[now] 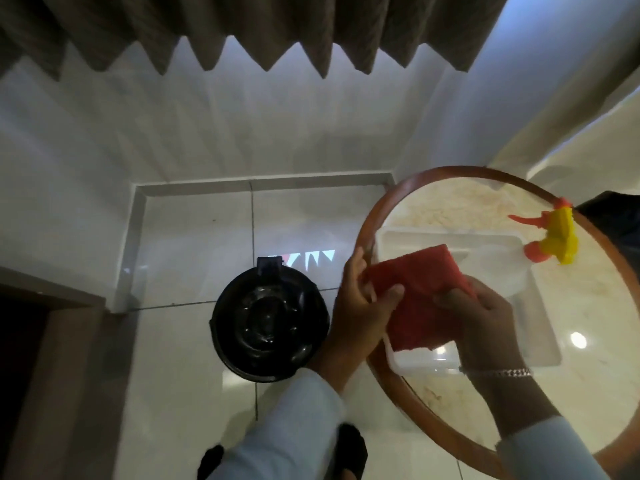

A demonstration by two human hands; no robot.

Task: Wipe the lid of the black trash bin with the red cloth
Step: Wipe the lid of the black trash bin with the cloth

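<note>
Right of centre in the frame, two hands grip one red cloth (419, 292) between them: the left hand (360, 303) pinches its left edge with thumb on top, the right hand (485, 313) clutches its right side. That cloth is thick, fuzzy and folded, held above one white rectangular plastic tray (533, 327) on a round desk (588, 382) with a pale marbled top and wooden rim. One yellow spray bottle (561, 240) with orange trigger stands at the upper right. One black trash bin (270, 320), round with a glossy ridged lid, sits on the white tiled floor (194, 237) at lower centre, left of the hands. One silver chain bracelet (498, 373) circles the right wrist. No writing is legible.
</note>
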